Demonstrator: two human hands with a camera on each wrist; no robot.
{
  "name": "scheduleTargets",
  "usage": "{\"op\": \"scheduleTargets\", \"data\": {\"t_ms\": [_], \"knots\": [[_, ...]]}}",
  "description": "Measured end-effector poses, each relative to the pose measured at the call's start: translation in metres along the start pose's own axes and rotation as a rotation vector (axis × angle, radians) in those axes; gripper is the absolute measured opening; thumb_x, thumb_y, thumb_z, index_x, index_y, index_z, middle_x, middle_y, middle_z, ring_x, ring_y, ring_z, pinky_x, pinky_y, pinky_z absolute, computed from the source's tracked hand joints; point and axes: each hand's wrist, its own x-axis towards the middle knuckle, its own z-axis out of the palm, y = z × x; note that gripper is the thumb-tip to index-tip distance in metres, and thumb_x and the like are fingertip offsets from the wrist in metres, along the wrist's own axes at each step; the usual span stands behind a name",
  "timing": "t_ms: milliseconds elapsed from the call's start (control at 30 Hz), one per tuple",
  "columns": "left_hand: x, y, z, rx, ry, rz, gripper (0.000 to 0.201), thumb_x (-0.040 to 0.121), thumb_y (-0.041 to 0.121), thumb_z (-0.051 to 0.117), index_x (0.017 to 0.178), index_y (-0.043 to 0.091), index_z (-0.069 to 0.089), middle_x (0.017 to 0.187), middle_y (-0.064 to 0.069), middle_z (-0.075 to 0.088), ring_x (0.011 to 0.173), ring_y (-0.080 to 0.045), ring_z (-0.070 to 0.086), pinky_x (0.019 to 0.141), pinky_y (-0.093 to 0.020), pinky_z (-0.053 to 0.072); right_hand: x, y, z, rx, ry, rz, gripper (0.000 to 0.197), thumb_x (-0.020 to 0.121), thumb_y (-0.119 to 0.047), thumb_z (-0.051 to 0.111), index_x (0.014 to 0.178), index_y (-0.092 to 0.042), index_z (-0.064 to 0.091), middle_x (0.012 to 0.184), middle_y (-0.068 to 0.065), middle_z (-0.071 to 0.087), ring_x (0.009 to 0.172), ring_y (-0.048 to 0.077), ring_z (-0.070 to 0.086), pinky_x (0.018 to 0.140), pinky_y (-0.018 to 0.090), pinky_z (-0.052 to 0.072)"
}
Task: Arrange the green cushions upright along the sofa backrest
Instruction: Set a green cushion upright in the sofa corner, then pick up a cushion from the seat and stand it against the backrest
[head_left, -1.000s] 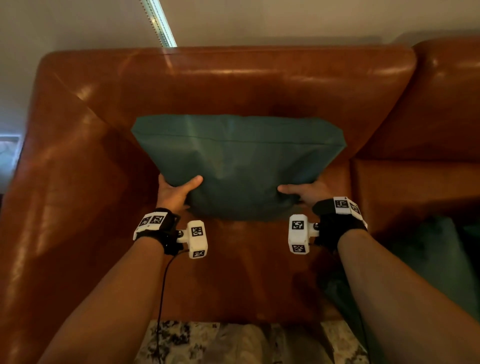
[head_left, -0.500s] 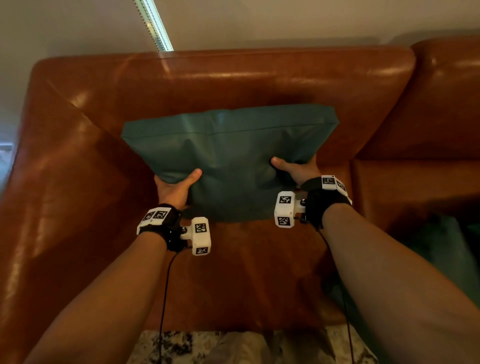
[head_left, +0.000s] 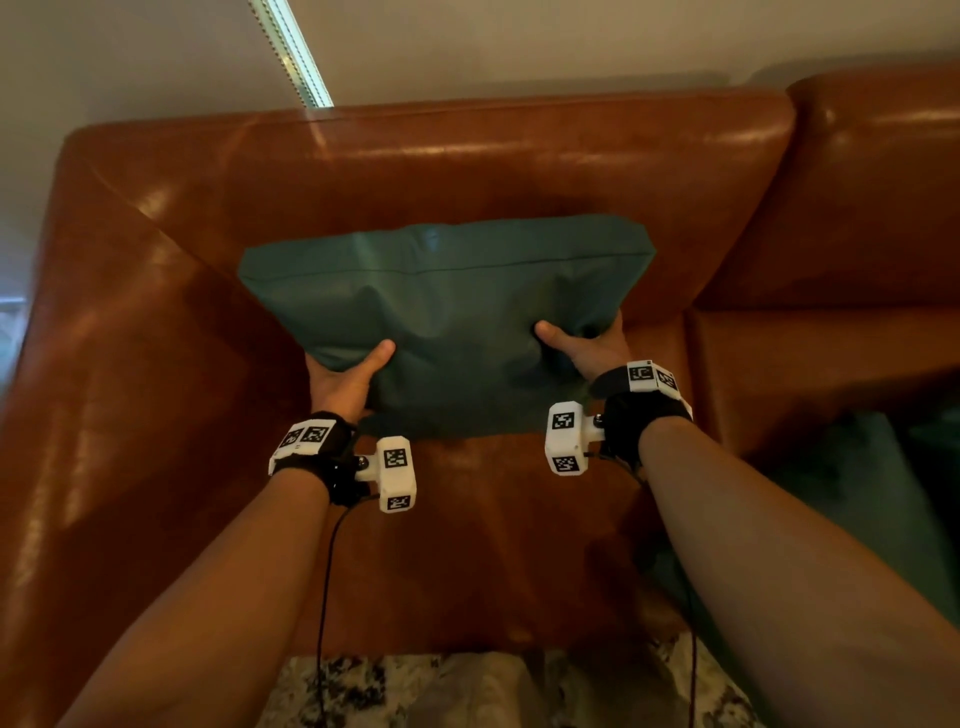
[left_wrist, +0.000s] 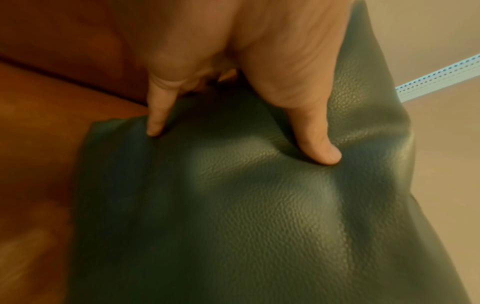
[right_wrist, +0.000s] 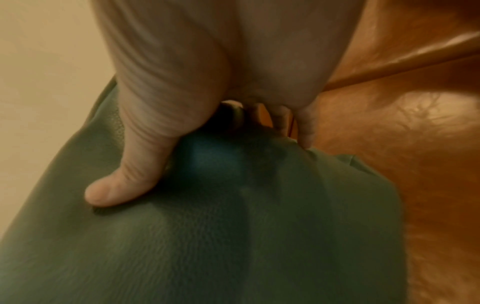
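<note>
A dark green leather cushion stands tilted above the brown sofa seat, its top edge leaning toward the backrest. My left hand grips its lower left corner, thumb on the front face. My right hand grips the right side, thumb dug into the front. The left wrist view shows the thumb and a finger pressing into the cushion. In the right wrist view the thumb dents the cushion, the other fingers hidden behind it.
A second green cushion lies flat on the seat at the right, partly behind my right forearm. The sofa's left armrest rises close to the held cushion. Another backrest section continues to the right. A patterned rug lies below.
Both hands have lifted the cushion a little and shifted it to the left. My right hand has climbed from the bottom edge up the cushion's right side.
</note>
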Motion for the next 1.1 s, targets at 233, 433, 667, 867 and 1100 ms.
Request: {"op": "scheduleTargets", "data": {"t_ms": [233,433,667,867,1100], "knots": [[-0.032,-0.012,0.006,-0.045,0.122,-0.021,0.102,0.062,0.037,0.084,0.147,0.031,0.027,0.143,0.001,0.047,0.126,-0.025,0.049,0.098,-0.053,0.047,-0.022,0.021,-0.043,0.006,-0.07,0.062,0.117,0.066,-0.033,0.086,0.155,-0.028,0.011,0.157,0.012,0.032,0.139,0.033,0.039,0.107,0.048,0.041],[-0.096,-0.076,0.053,0.042,0.196,-0.119,0.062,0.078,0.02,0.074,0.133,0.016,0.045,0.125,-0.005,0.05,0.106,-0.023,0.054,0.076,-0.038,0.052,-0.049,0.073,-0.127,-0.025,-0.071,0.208,0.078,0.081,-0.03,0.074,0.148,-0.025,0.033,0.144,0.01,0.049,0.122,0.027,0.054,0.098,0.043,0.048],[-0.194,-0.163,0.172,0.296,-0.209,-0.263,0.022,0.084,0.016,0.069,0.103,0.019,0.061,0.085,-0.006,0.065,0.068,-0.017,0.059,0.062,-0.032,0.049,-0.073,0.168,-0.295,0.011,0.215,0.349,0.04,0.085,-0.022,0.07,0.121,-0.006,0.062,0.095,0.01,0.066,0.08,0.019,0.062,0.069,0.031,0.052],[-0.264,-0.202,0.304,0.651,-0.568,-0.155,0.047,0.073,0.026,0.079,0.115,0.019,0.06,0.114,-0.007,0.064,0.103,-0.024,0.061,0.081,-0.031,0.049,-0.091,0.237,-0.437,-0.137,0.412,0.533,0.061,0.066,-0.038,0.084,0.116,-0.016,0.058,0.121,0.016,0.065,0.11,0.038,0.061,0.096,0.048,0.049],[-0.292,-0.241,0.374,0.854,-0.638,-0.173,0.134,0.039,0.055,0.089,0.15,0.029,0.019,0.149,0.002,0.041,0.133,-0.022,0.044,0.109,-0.042,0.038,-0.046,0.245,-0.485,-0.191,0.134,0.44,0.098,0.066,-0.053,0.079,0.146,-0.016,0.038,0.152,0.01,0.042,0.136,0.032,0.043,0.113,0.043,0.033]]}}
